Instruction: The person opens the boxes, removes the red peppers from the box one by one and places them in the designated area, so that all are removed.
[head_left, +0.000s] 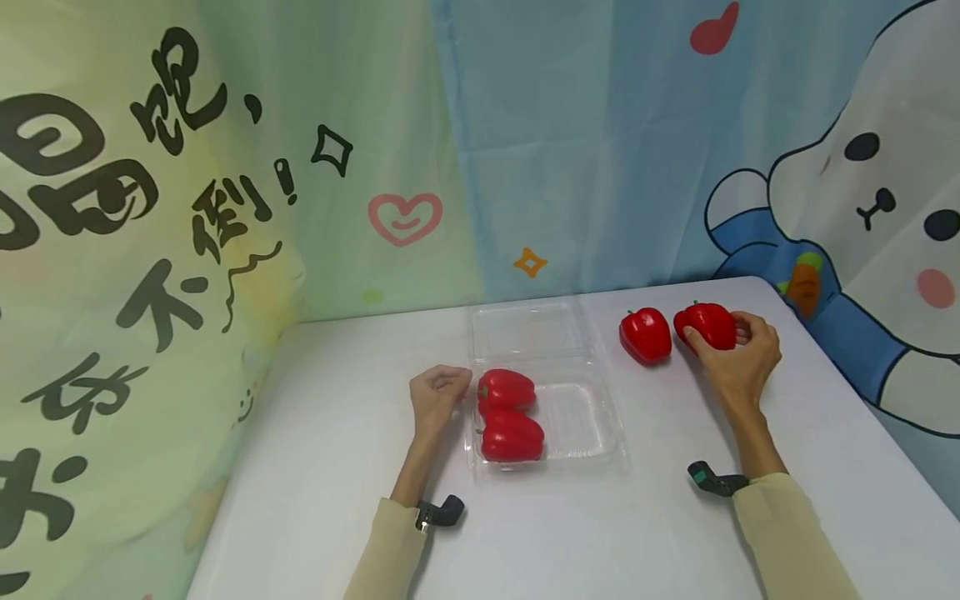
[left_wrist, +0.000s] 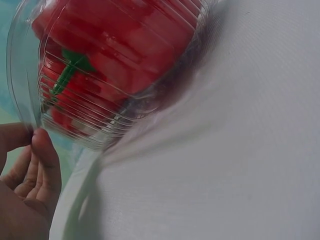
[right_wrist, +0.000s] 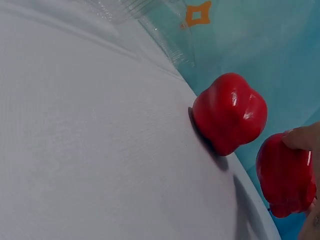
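Steady clear plastic box point(head_left: 577, 417) w/ L hand point(head_left: 437, 396) fingers pinching its rim; w/ R hand point(head_left: 742, 362) fingers gripping glossy red bell pepper point(head_left: 709, 324) R of box, avoid bumping 2nd glossy red pepper point(head_left: 646, 336), nearer box.

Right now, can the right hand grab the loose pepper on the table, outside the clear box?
Probably not as is: the right hand already grips another red pepper, so it looks occupied. Otherwise the way seems free: the loose pepper lies close by on the table, uncovered.
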